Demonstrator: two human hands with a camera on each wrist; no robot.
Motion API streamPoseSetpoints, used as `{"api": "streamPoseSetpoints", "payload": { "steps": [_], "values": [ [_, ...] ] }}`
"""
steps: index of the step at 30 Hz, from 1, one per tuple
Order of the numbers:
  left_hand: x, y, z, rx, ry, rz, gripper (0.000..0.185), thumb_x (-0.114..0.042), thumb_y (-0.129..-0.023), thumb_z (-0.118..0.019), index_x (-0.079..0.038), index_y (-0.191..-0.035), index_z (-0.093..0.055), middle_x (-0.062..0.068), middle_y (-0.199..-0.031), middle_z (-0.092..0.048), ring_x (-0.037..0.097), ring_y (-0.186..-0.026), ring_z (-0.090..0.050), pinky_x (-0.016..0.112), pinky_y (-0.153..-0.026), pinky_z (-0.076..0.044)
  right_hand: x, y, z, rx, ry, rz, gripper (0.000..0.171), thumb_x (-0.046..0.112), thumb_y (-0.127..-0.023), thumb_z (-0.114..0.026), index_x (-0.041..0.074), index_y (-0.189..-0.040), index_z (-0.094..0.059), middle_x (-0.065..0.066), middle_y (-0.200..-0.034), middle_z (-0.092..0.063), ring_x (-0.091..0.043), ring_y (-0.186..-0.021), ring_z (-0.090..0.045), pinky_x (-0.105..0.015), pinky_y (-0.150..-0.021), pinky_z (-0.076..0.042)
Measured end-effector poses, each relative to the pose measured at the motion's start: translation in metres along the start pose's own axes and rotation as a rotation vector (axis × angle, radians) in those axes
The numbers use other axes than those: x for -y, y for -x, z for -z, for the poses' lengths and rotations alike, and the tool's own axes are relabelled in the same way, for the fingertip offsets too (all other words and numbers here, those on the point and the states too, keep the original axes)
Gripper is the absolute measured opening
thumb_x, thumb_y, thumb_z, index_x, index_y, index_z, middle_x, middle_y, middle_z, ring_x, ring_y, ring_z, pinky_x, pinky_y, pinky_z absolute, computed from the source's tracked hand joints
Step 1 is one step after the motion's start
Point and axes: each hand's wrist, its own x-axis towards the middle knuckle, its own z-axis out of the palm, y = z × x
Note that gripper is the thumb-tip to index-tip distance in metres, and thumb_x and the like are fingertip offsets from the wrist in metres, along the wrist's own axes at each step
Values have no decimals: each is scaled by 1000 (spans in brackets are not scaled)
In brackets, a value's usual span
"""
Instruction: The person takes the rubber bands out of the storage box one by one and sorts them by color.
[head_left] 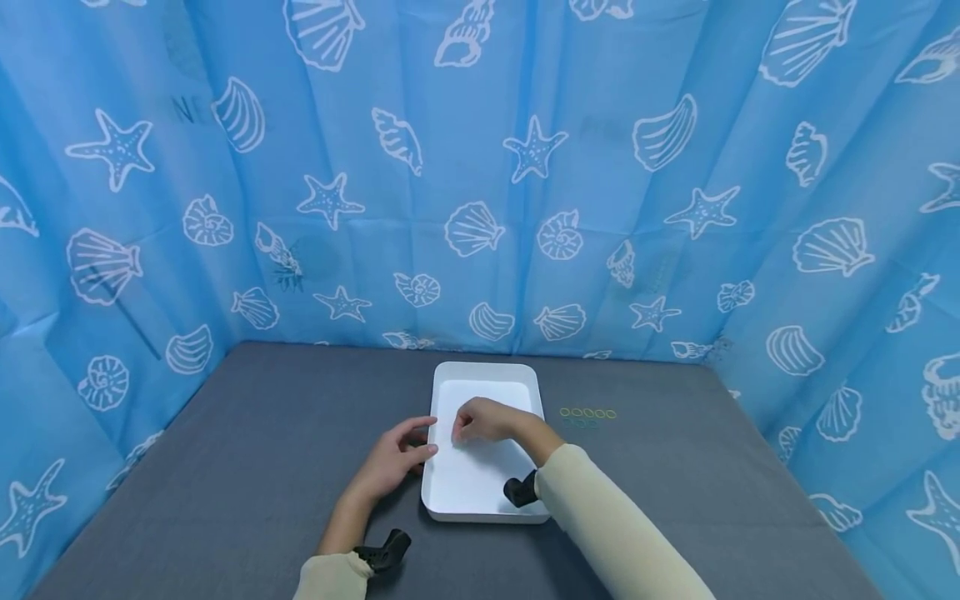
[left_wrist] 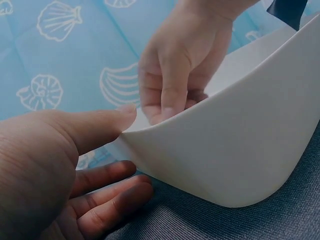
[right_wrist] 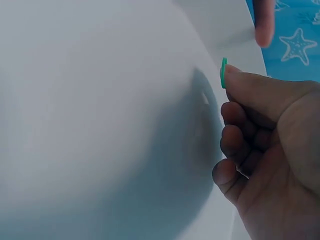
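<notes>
A white rectangular tray (head_left: 480,492) lies on the grey cloth, its long side pointing away from me. Over its inside, my right hand (head_left: 483,419) pinches a small green ring (right_wrist: 223,74) between thumb and fingertip, seen edge-on in the right wrist view. The other fingers of that hand are curled in. My left hand (head_left: 392,458) is at the tray's left side. Its thumb (left_wrist: 117,120) touches the rim in the left wrist view, while the other fingers lie loosely bent along the outer wall.
Right of the tray, a row of several yellow rings (head_left: 588,413) lies on the grey tabletop (head_left: 675,483), with several green rings (head_left: 581,424) just below it. A blue curtain (head_left: 480,167) with white shells and starfish stands around the back and sides.
</notes>
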Motion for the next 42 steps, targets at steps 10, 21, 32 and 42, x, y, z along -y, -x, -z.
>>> {"api": "streamPoseSetpoints", "payload": {
  "steps": [10, 21, 32, 42],
  "values": [
    [3, 0, 0, -11, 2, 2, 45, -17, -93, -68, -9, -136, -56, 16, -117, -60, 21, -76, -59, 35, -67, -54, -7, 19, 17, -113, -55, 33, 11, 9, -94, -63, 7, -84, -65, 1, -78, -59, -14, -73, -50, -28, -67, -43],
    [2, 1, 1, -13, 5, -10, 45, -17, -92, -68, -10, -135, -56, 16, -116, -60, 22, -77, -59, 35, -68, -55, -26, 52, 37, -227, -115, 58, 8, 6, -94, -62, 5, -87, -64, -1, -81, -58, -16, -75, -49, -31, -69, -44],
    [1, 1, -2, -10, -6, -10, 47, -20, -92, -69, -10, -135, -56, 15, -116, -60, 21, -78, -59, 35, -68, -54, -60, 91, 33, -370, -156, 64, 8, 3, -95, -59, 1, -87, -60, -3, -80, -54, -17, -72, -48, -32, -65, -42],
    [-1, 2, -2, -22, -26, -6, 45, -20, -91, -69, -12, -134, -57, 14, -115, -60, 21, -77, -57, 35, -68, -54, -92, 117, 23, -545, -188, -13, 5, 3, -94, -61, 1, -90, -61, -4, -84, -58, -17, -74, -50, -34, -68, -44]
  ]
}}
